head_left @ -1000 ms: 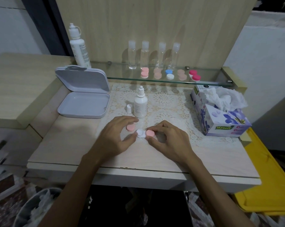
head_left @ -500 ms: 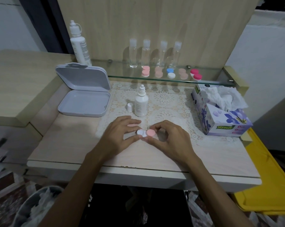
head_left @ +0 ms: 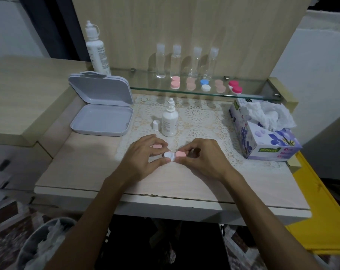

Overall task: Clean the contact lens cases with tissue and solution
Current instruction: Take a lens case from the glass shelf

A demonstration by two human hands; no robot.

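Left hand: the left hand (head_left: 143, 154) is sitting at the centre of the frame, thumb and fingers closing on the white end of the lens case (head_left: 173, 155).
Right hand: the right hand (head_left: 202, 158) is meeting it from the right, fingertips pinching the pink cap (head_left: 180, 153) that is sitting on the other end of the same case.
Lens case: it is being held just above the table (head_left: 87, 168) at the near edge of the lace mat (head_left: 200, 117), between the two hands.
Loose cap: a second pink cap (head_left: 157, 146) is showing under the left fingers; whether they are touching it cannot be told.
Solution: a small white dropper bottle (head_left: 170, 121) is standing upright on the mat, just above the hands, uncapped, with its white cap (head_left: 155, 125) standing just to its left.
Tissue: a flowered tissue box (head_left: 262, 139) is sitting at the right of the frame, crumpled white tissue (head_left: 266, 114) bulging out of its top.
Grey box: an open hinged box (head_left: 102, 117) is lying at the left of the table, lid leaning upward.
Glass shelf: the shelf (head_left: 253, 88) across the upper middle is carrying four clear bottles (head_left: 186, 61) and a row of other lens cases (head_left: 205, 85) in pink, peach, blue-and-white and red.
Large bottle: a tall white bottle (head_left: 97, 49) is standing at the upper left.
Bin: a bin (head_left: 40, 244) lined with white plastic is showing at the lower left.
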